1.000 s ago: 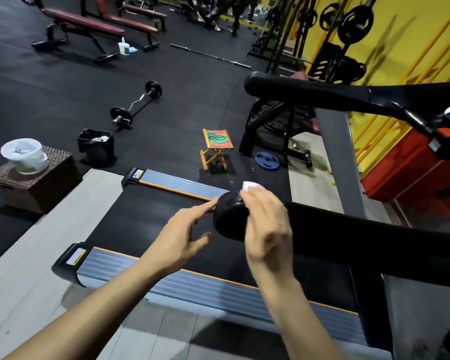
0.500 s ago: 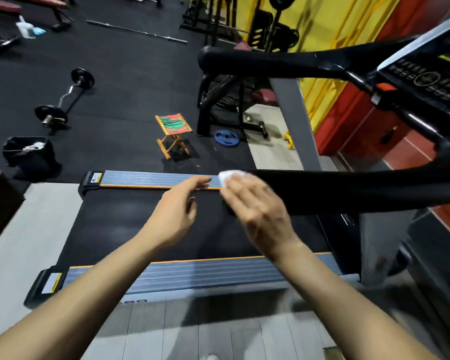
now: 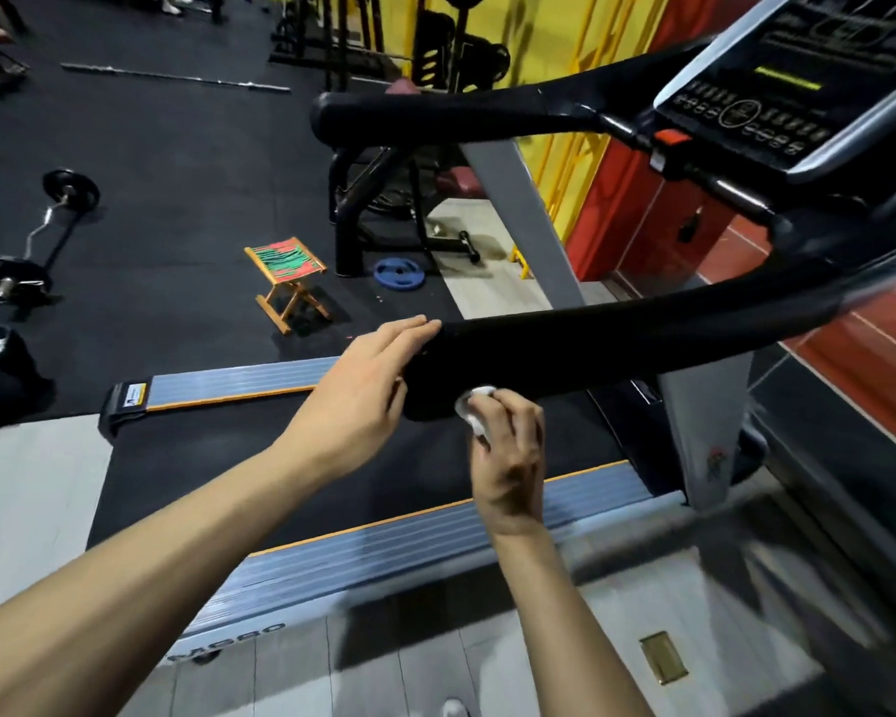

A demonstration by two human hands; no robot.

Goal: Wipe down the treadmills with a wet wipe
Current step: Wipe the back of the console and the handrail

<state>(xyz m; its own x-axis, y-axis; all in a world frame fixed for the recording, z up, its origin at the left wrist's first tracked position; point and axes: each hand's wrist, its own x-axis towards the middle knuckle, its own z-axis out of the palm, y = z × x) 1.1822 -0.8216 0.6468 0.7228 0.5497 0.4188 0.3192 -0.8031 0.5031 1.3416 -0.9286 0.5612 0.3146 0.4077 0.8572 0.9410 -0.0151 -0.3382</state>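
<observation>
My right hand (image 3: 508, 458) pinches wet wipe (image 3: 476, 412) under near handrail (image 3: 616, 349) end; left hand (image 3: 363, 385) fingers straight, together. Far handrail (image 3: 435, 119), 12 o'clock, apparently remains.

A person's right hand (image 3: 510, 458) presses a white wet wipe (image 3: 476, 412) against the underside of a treadmill's near handrail (image 3: 616, 349), while the left hand (image 3: 368, 390) rests flat-fingered on its rounded end, above the belt (image 3: 260, 478).
</observation>
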